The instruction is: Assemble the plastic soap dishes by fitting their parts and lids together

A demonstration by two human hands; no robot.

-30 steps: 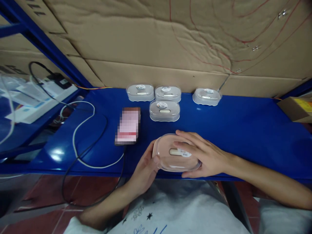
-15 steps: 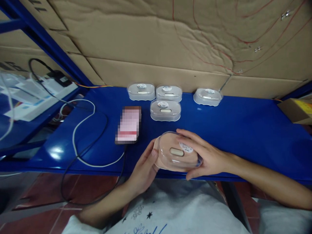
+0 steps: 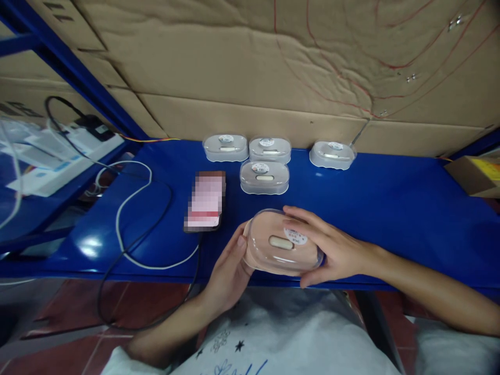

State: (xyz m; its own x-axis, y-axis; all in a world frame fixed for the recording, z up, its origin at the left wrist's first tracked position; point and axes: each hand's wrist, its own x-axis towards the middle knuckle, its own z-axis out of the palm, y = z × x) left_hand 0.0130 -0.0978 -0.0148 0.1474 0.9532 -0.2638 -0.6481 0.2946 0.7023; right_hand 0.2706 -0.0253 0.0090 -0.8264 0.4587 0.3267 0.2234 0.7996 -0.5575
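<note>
Between my two hands, above the front edge of the blue table, is an oval pinkish box [image 3: 269, 229] with a clear lid, a pale oblong handle and a round white sticker. My left hand [image 3: 230, 265] grips its left end, thumb on the side and the other fingers partly hidden behind it. From the right, my right hand [image 3: 332, 247] wraps round the other end, its fingers over the lid near the sticker and its thumb at the lower edge. What is inside the box cannot be made out.
Several similar greyish boxes with clear lids, one a front box [image 3: 264, 182], stand toward the cardboard wall [image 3: 219, 62]. A phone [image 3: 205, 200] lies left of my hands, with a white cable [image 3: 119, 208] nearby. At far left is a power strip [image 3: 58, 169]; at right, a cardboard box [image 3: 469, 174].
The box has tipped slightly and shifted a little left in my hands. Both hands keep their hold, and the things on the table stay where they were.
</note>
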